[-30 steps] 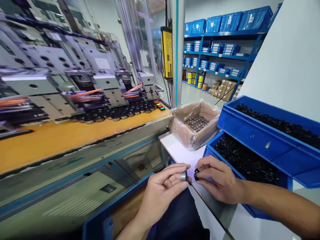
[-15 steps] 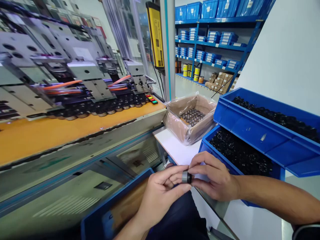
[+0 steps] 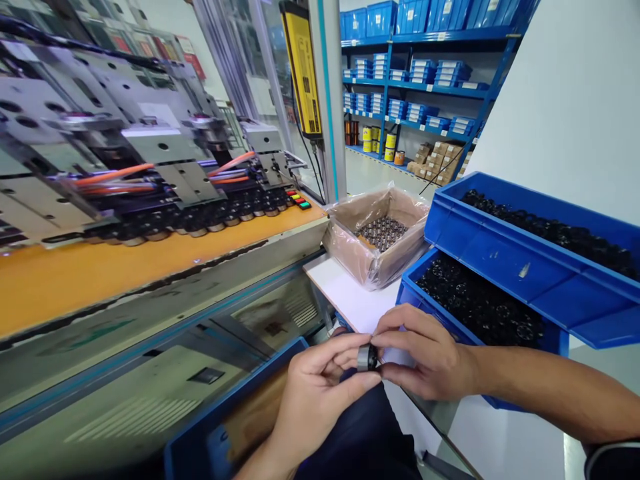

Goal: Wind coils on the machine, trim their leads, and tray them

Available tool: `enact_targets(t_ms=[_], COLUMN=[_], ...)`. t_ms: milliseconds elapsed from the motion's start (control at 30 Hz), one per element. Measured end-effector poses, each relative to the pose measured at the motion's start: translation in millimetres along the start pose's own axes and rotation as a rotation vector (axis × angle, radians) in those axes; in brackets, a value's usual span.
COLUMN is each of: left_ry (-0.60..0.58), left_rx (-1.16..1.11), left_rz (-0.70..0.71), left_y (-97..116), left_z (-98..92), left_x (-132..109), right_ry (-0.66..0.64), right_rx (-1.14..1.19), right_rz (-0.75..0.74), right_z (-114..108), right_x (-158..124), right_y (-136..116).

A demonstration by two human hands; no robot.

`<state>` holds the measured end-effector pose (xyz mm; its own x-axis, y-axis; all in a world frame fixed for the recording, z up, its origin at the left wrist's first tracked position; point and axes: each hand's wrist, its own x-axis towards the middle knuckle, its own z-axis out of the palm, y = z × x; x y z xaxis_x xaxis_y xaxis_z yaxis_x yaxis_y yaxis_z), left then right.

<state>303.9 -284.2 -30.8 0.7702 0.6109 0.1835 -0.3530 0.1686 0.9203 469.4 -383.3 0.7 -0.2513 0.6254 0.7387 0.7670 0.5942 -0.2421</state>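
Observation:
A small round part (image 3: 367,357), with a grey metal ring and a black face, is held between my two hands. My left hand (image 3: 320,387) grips its ring between thumb and fingers from the left. On the other side, my right hand (image 3: 425,353) has thumb and fingertips pinched at the black face. Both hands are above my lap. Beyond them stands an open carton (image 3: 345,250) lined with clear plastic, with metal parts inside. Two blue bins, an upper one (image 3: 500,257) and a lower one (image 3: 407,293), hold black parts at the right.
A machine with an orange worktop (image 3: 200,250) and a row of black round parts (image 3: 195,223) fills the left. A blue bin (image 3: 173,453) with cardboard is low by my left arm. Blue shelving (image 3: 435,87) stands behind.
My hands and the round part have shifted slightly left in view. The part's black face is turned a little more toward the camera.

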Motion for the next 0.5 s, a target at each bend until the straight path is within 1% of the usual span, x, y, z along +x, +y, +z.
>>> enact_targets(t_ms=[167, 500], left_ry=[0.004, 0.010], left_rx=[0.007, 0.005], left_rz=[0.001, 0.000], left_y=[0.8, -5.5], left_z=[1.2, -2.5], left_x=[1.6, -0.9], right_ry=[0.009, 0.007], right_rx=[-0.061, -0.079], right_rz=[-0.057, -0.083], right_z=[0.5, 1.5], right_x=[-0.4, -1.1], right_y=[1.5, 3.4])
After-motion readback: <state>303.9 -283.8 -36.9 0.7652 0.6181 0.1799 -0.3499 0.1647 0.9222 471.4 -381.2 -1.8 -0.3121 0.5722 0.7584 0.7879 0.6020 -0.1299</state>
